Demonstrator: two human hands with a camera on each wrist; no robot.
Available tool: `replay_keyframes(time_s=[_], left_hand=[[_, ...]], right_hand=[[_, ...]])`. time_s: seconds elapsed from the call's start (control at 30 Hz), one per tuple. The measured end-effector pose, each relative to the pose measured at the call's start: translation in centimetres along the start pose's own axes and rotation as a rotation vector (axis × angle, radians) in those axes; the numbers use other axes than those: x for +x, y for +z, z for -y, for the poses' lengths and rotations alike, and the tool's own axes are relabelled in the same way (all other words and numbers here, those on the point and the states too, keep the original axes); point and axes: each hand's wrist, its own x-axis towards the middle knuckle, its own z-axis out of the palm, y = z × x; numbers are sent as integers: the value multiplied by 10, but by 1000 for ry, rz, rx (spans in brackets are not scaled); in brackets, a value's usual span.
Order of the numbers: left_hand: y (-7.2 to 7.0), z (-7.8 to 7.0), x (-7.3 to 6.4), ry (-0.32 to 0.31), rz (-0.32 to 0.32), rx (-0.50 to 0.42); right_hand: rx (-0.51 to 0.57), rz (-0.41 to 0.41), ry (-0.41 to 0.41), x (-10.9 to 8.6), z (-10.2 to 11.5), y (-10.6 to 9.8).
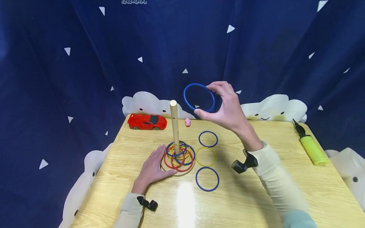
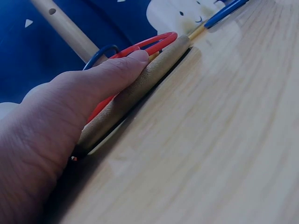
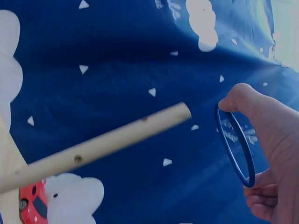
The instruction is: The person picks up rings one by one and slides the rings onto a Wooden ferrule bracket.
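My right hand (image 1: 228, 104) holds a blue ring (image 1: 196, 84) up in the air, thumb below and fingers above, right of the peg's top. The wooden peg (image 1: 175, 126) stands upright on a round base (image 1: 186, 174). Red, yellow and blue rings lie around its foot, with a red ring (image 1: 182, 171) near the front. My left hand (image 1: 154, 166) rests against the base's left side, its fingers fairly straight. In the left wrist view, the thumb (image 2: 117, 74) lies over the base's rim (image 2: 135, 93); the other fingers are hidden.
Right of the base, a blue ring (image 1: 208, 131), a yellow ring (image 1: 206, 166) and another blue ring (image 1: 207, 190) lie in a column. A red toy car (image 1: 146, 122) and a pink pig figure (image 1: 187, 122) stand behind. A yellow-green pump (image 1: 313, 150) lies far right.
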Motion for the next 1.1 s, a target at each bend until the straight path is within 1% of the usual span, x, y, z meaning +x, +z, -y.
replay_keyframes(time_s=[0.1,0.27,0.4,0.5,0.63,0.77,0.9,1.1], left_hand=[[0,-1,2,5,-11,1],[0,-1,-1,4,-9,-4],[0,-1,0,-4,-4,-11],[-1,-2,0,-13,2,-13],[-2,-2,1,-12,1,-12],[-1,-1,1,-1,-8,-2],[-1,-1,2,6,-11,-2],[-1,-1,2,11,-15,-16]], right_hand=[[33,26,-36,5,11,6],[51,86,-57,4,21,22],[47,129,-74,-1,23,33],[27,177,-72,-8,21,42],[-5,232,-51,-24,14,55],[-43,276,-42,-43,3,71],[-82,326,-36,-68,-10,89],[-166,403,28,-104,-29,116]])
